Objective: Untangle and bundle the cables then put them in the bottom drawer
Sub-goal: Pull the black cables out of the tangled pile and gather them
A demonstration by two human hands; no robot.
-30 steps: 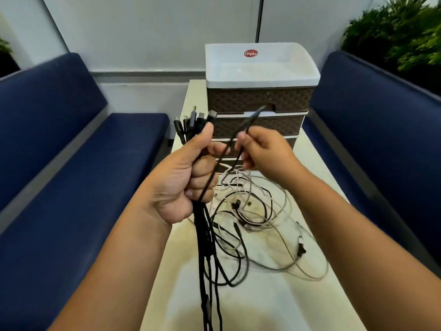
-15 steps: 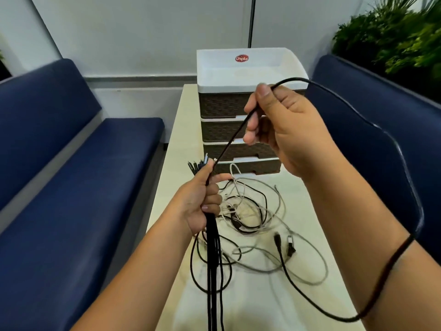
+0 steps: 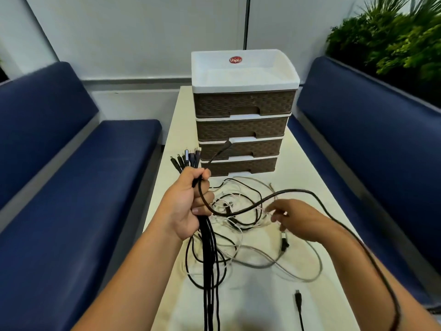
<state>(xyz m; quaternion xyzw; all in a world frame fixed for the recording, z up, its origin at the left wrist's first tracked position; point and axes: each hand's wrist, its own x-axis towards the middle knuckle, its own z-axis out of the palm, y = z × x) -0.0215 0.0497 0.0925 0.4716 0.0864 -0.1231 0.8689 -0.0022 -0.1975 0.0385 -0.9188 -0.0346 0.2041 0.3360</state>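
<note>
Dropped from chest-high pull down to the tangle: right hand (image 3: 298,220), now low over the table (image 3: 262,306), fingers loosely spread, reaching into the pale cables; cannot tell if pinching any. Released the black cable (image 3: 286,192), which now loops from the left fist across the pile and trails over the right forearm toward the lower right edge.

Left hand (image 3: 188,206) fisted round the bundle of black cables (image 3: 208,259), plug ends (image 3: 187,160) fanned out above the fist, long tails hanging straight down off the near edge. One plug end of the looped cable sticking up toward the drawer fronts.

Loose pile of white, grey and black cables (image 3: 241,225) lying on the table between both hands and just in front of the drawer unit (image 3: 243,130). Separate black plug (image 3: 298,298) lying alone near the front right.

Drawer unit: four brown woven-pattern drawers, all closed, contents not visible. Bottom drawer (image 3: 238,166) closed, nearest the pile. White top tray (image 3: 243,75) with a red label, nothing seen in it.

Blue benches (image 3: 71,187) on both sides of the table, green plants (image 3: 393,37) at upper right.
</note>
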